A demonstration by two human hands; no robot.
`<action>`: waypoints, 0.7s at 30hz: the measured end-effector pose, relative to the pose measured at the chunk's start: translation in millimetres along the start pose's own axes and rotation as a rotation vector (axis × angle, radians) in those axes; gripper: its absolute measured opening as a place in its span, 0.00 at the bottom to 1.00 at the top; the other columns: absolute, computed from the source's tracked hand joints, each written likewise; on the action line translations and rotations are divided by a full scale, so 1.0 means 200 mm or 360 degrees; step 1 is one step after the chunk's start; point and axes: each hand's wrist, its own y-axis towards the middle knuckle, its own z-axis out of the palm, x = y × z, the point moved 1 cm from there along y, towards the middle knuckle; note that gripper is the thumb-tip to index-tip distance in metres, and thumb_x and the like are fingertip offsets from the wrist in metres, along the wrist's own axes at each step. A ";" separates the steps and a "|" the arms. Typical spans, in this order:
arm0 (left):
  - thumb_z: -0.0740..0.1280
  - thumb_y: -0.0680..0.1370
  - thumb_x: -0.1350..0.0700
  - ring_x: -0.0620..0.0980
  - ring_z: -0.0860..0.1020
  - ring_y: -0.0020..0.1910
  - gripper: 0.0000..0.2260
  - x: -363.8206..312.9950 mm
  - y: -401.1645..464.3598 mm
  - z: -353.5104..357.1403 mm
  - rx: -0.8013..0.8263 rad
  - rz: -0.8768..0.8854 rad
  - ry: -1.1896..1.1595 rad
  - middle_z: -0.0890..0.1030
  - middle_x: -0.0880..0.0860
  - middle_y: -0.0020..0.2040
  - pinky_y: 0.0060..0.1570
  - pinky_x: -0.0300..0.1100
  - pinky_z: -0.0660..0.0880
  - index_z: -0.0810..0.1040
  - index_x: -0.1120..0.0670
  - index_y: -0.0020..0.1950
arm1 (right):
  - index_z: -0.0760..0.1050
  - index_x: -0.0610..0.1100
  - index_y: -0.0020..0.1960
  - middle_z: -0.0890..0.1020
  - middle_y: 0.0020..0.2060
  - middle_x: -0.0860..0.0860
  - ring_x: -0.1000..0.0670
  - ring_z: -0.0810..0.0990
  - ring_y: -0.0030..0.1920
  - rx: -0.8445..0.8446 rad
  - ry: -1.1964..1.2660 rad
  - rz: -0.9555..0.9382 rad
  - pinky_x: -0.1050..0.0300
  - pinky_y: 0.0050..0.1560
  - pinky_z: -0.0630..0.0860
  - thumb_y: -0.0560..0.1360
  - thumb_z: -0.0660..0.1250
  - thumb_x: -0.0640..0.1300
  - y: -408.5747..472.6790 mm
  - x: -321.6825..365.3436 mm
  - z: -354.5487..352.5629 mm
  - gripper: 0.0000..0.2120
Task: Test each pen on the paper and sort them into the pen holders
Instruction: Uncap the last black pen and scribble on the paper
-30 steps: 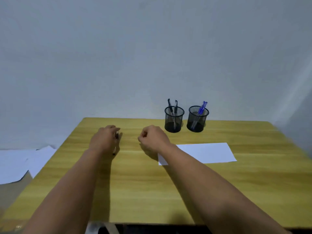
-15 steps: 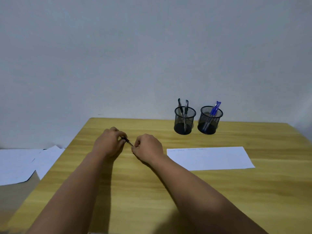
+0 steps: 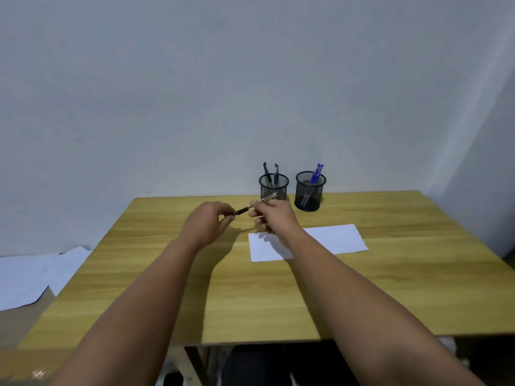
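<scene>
Both hands are raised above the bench [image 3: 390,288], close together, sharing one pen [image 3: 252,207]. Left hand [image 3: 207,222] pinches the dark grip end of the pen; right hand [image 3: 274,215] pinches the clear barrel end. The pen is tilted, its right end higher, and it crosses in front of the left holder. Whether the cap is on or off cannot be told, blur.

Two black mesh pen holders stand side by side at the back of the bench, near the wall, apart from each other.
- Left holder [image 3: 274,188]: two black pens [image 3: 267,171] standing near upright, tops above the rim.
- Right holder [image 3: 310,195]: blue pens [image 3: 316,174], looks like two, leaning right, caps above the rim.

The paper [image 3: 334,238] lies flat on the bench in front of the holders, its left part under the right forearm. Marks on it are not readable.

Off the bench on the left, loose white sheets [image 3: 25,277] lie lower down on the floor.
</scene>
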 end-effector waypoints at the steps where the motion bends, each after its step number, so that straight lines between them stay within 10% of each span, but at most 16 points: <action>1: 0.70 0.79 0.53 0.50 0.80 0.49 0.06 -0.07 0.01 0.01 0.0002 0.0043 -0.0067 0.85 0.48 0.49 0.49 0.48 0.77 0.85 0.51 0.54 | 0.83 0.38 0.57 0.85 0.36 0.49 0.54 0.76 0.30 -0.0026 -0.0001 0.0000 0.63 0.29 0.71 0.84 0.70 0.45 -0.01 0.01 -0.04 0.09; 6: 0.63 0.83 0.49 0.51 0.74 0.34 0.11 -0.34 0.02 0.08 0.0178 -0.0039 -0.0284 0.78 0.50 0.34 0.37 0.48 0.70 0.79 0.52 0.45 | 0.78 0.43 0.49 0.82 0.31 0.50 0.54 0.75 0.28 -0.0264 0.0026 -0.0021 0.61 0.28 0.67 0.87 0.64 0.48 -0.06 0.05 -0.19 0.11; 14: 0.56 0.86 0.49 0.53 0.71 0.36 0.17 -0.58 -0.02 0.16 0.0373 -0.0107 -0.0375 0.76 0.54 0.36 0.36 0.47 0.64 0.71 0.56 0.41 | 0.73 0.44 0.38 0.76 0.31 0.47 0.47 0.71 0.29 -0.0552 0.0049 0.0109 0.56 0.31 0.65 0.86 0.61 0.45 0.01 0.04 -0.27 0.18; 17: 0.57 0.86 0.49 0.52 0.71 0.37 0.17 -0.52 -0.03 0.12 0.0501 -0.0204 -0.0400 0.75 0.53 0.37 0.39 0.46 0.66 0.71 0.56 0.41 | 0.77 0.40 0.45 0.82 0.41 0.43 0.40 0.80 0.42 -0.0920 0.0139 0.0188 0.51 0.39 0.72 0.85 0.61 0.48 0.13 0.04 -0.43 0.15; 21: 0.60 0.84 0.47 0.56 0.78 0.42 0.16 -0.18 -0.12 0.07 0.0320 -0.0462 -0.0117 0.80 0.52 0.38 0.40 0.46 0.69 0.78 0.56 0.44 | 0.81 0.37 0.48 0.79 0.36 0.45 0.45 0.74 0.32 -0.1199 0.0263 0.0140 0.57 0.29 0.64 0.80 0.61 0.46 0.15 0.12 -0.76 0.14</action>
